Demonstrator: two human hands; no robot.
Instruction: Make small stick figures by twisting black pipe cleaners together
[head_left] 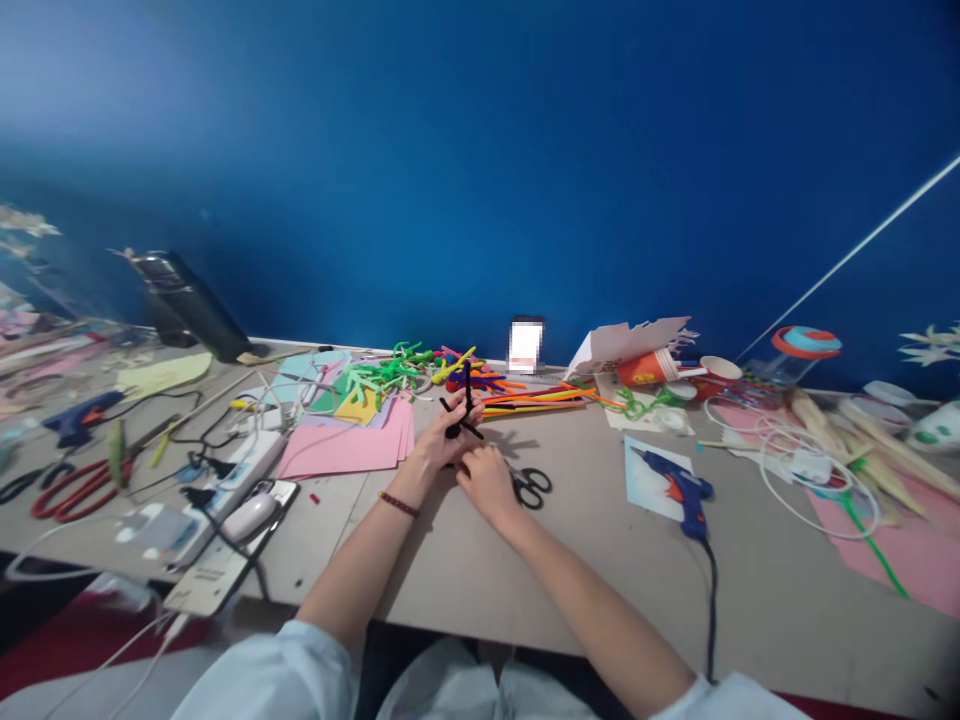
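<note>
Near the middle of the table, my left hand (444,432) is closed on a black pipe-cleaner shape (466,412) with several thin arms, one pointing straight up. Just below and to the right, my right hand (484,478) has its fingers bent together close to the shape's lower end; what they hold, if anything, is hidden. Black-handled scissors (532,487) lie on the table directly right of my right hand, their blades partly hidden by it. Orange and yellow pipe cleaners (540,402) lie behind my hands.
Pink paper (341,447) and green pipe cleaners (390,372) lie left. A blue glue gun (686,495) with a cord rests right. A power strip (232,490), a phone (217,575) and red scissors (82,490) are further left. A lit phone (525,346) stands against the blue wall.
</note>
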